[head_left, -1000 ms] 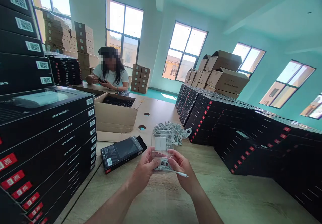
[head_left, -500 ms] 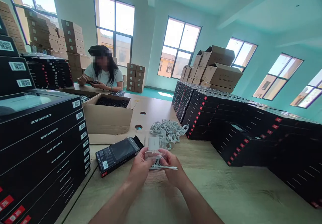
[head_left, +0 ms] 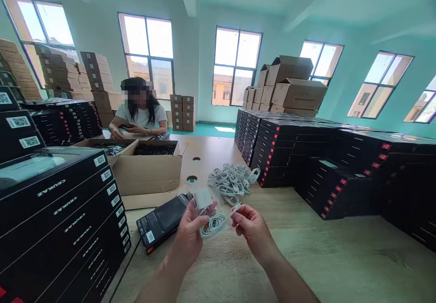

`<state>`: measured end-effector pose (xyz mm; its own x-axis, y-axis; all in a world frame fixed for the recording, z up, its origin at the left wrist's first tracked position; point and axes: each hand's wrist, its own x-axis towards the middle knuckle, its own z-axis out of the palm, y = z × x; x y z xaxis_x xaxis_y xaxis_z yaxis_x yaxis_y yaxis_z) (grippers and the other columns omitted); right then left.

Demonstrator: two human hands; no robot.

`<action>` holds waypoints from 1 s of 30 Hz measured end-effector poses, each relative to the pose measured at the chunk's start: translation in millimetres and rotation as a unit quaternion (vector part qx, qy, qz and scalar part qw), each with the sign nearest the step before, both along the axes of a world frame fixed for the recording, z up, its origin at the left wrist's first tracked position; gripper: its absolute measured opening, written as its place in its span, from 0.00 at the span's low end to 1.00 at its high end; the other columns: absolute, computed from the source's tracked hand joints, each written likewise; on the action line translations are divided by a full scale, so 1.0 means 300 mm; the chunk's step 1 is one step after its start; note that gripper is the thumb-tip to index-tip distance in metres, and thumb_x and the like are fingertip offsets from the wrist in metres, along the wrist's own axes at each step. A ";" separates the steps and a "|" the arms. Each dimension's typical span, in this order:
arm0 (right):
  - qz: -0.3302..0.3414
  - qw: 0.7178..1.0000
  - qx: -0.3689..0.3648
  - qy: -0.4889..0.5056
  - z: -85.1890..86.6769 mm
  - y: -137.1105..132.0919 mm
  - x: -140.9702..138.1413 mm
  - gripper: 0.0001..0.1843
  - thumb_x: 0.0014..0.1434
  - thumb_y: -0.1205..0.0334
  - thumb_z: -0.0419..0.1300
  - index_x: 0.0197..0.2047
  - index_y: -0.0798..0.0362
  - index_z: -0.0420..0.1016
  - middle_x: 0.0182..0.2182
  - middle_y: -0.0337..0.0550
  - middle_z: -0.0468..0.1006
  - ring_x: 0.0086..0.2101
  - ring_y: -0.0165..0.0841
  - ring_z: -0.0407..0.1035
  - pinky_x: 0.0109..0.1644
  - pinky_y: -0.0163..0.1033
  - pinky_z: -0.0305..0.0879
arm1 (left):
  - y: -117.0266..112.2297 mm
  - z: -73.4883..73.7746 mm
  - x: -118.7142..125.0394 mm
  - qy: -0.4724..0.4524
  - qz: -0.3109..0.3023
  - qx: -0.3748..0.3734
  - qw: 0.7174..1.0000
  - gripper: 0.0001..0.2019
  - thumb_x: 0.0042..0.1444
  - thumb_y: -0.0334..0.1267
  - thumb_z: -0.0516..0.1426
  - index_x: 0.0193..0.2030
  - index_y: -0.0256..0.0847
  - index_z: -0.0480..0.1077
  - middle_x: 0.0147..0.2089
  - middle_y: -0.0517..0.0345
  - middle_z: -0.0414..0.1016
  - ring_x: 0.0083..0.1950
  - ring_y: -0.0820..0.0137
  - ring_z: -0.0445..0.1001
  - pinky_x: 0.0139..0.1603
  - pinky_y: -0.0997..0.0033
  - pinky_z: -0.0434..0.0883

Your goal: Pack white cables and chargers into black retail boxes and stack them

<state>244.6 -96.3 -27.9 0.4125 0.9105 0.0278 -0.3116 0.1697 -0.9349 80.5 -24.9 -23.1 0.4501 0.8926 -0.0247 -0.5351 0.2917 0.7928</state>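
Observation:
My left hand (head_left: 191, 230) is closed around a clear plastic tray that carries a white charger plug (head_left: 203, 198) with its prongs showing. A coiled white cable (head_left: 214, 226) with a dark tie lies at the tray's near end, by my left thumb. My right hand (head_left: 250, 226) pinches the loose end of this cable between thumb and fingers, to the right of the coil. Below and left of the tray, a black box (head_left: 163, 221) rests on the table, its far end partly hidden by my left hand. Beyond the tray sits a pile of white cables (head_left: 233, 180).
Stacked black boxes rise at the left (head_left: 68, 216) and along the right (head_left: 320, 153). An open carton (head_left: 150, 176) holds small dark items. Across the table (head_left: 299, 248) sits a person (head_left: 139, 112) holding a dark object. Brown cartons (head_left: 293, 89) stand behind.
My right hand has moved right, away from the tray, drawing out the cable's end. My left hand now holds the tray alone, tilted. The camera view has levelled.

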 end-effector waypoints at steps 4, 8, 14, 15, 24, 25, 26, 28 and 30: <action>-0.016 0.998 0.011 0.052 0.023 -0.013 -0.039 0.23 0.37 0.51 0.78 0.32 0.56 0.78 0.28 0.40 0.79 0.28 0.30 0.72 0.29 0.33 0.70 | -0.010 -0.014 0.017 -0.007 0.000 0.007 1.000 0.37 0.37 0.33 0.71 0.58 0.45 0.68 0.50 0.49 0.83 0.52 0.55 0.80 0.51 0.61 0.74; -0.063 0.997 0.031 0.035 0.010 -0.003 -0.067 0.24 0.41 0.49 0.78 0.32 0.54 0.74 0.25 0.35 0.76 0.25 0.29 0.70 0.31 0.35 0.72 | -0.033 -0.010 0.043 0.009 -0.006 0.008 1.000 0.44 0.36 0.33 0.71 0.64 0.48 0.64 0.49 0.50 0.83 0.51 0.55 0.80 0.51 0.60 0.74; -0.165 0.964 0.101 -0.183 -0.015 0.004 -0.067 0.13 0.58 0.51 0.68 0.38 0.51 0.74 0.24 0.35 0.76 0.22 0.29 0.68 0.27 0.32 0.65 | -0.061 -0.015 0.068 -0.014 -0.050 0.014 0.999 0.45 0.40 0.31 0.70 0.67 0.51 0.62 0.52 0.53 0.82 0.56 0.55 0.79 0.58 0.58 0.72; -0.179 0.946 0.108 -0.247 -0.016 0.002 -0.062 0.11 0.61 0.53 0.65 0.40 0.51 0.76 0.26 0.37 0.78 0.24 0.30 0.71 0.29 0.33 0.66 | -0.061 -0.022 0.072 -0.023 -0.053 0.021 0.998 0.45 0.40 0.30 0.70 0.67 0.52 0.62 0.53 0.54 0.82 0.57 0.56 0.78 0.59 0.59 0.72; -0.196 0.770 0.106 -0.599 -0.009 0.004 -0.029 0.16 0.72 0.60 0.53 0.52 0.51 0.82 0.34 0.45 0.80 0.36 0.36 0.75 0.40 0.36 0.68 | -0.056 -0.041 0.073 -0.062 -0.062 0.003 0.996 0.40 0.36 0.27 0.69 0.60 0.48 0.69 0.50 0.56 0.82 0.52 0.59 0.80 0.56 0.65 0.73; -0.195 0.756 0.102 -0.617 -0.007 0.002 -0.028 0.16 0.72 0.61 0.53 0.51 0.51 0.82 0.34 0.45 0.79 0.36 0.36 0.74 0.40 0.36 0.68 | -0.059 -0.036 0.070 -0.062 -0.067 -0.003 0.996 0.39 0.36 0.26 0.68 0.59 0.48 0.69 0.49 0.56 0.82 0.51 0.60 0.80 0.54 0.66 0.73; -0.197 0.743 0.098 -0.632 -0.005 0.000 -0.028 0.15 0.71 0.61 0.54 0.49 0.51 0.83 0.33 0.45 0.78 0.36 0.36 0.72 0.40 0.37 0.67 | -0.062 -0.031 0.065 -0.061 -0.073 -0.009 0.995 0.38 0.36 0.25 0.67 0.58 0.47 0.70 0.48 0.56 0.82 0.50 0.60 0.81 0.53 0.67 0.73; -0.207 0.721 0.093 -0.655 -0.002 -0.002 -0.030 0.14 0.70 0.62 0.55 0.47 0.50 0.83 0.33 0.45 0.76 0.36 0.37 0.70 0.40 0.38 0.67 | -0.069 -0.017 0.053 -0.057 -0.088 -0.019 0.994 0.36 0.37 0.24 0.65 0.57 0.46 0.71 0.47 0.55 0.82 0.50 0.60 0.81 0.50 0.67 0.74; -0.211 0.703 0.091 -0.673 -0.003 0.001 -0.036 0.13 0.69 0.63 0.56 0.46 0.50 0.84 0.34 0.46 0.74 0.37 0.38 0.69 0.41 0.40 0.67 | -0.073 -0.005 0.038 -0.057 -0.105 -0.024 0.993 0.33 0.38 0.23 0.63 0.56 0.44 0.72 0.47 0.54 0.82 0.48 0.59 0.81 0.46 0.68 0.74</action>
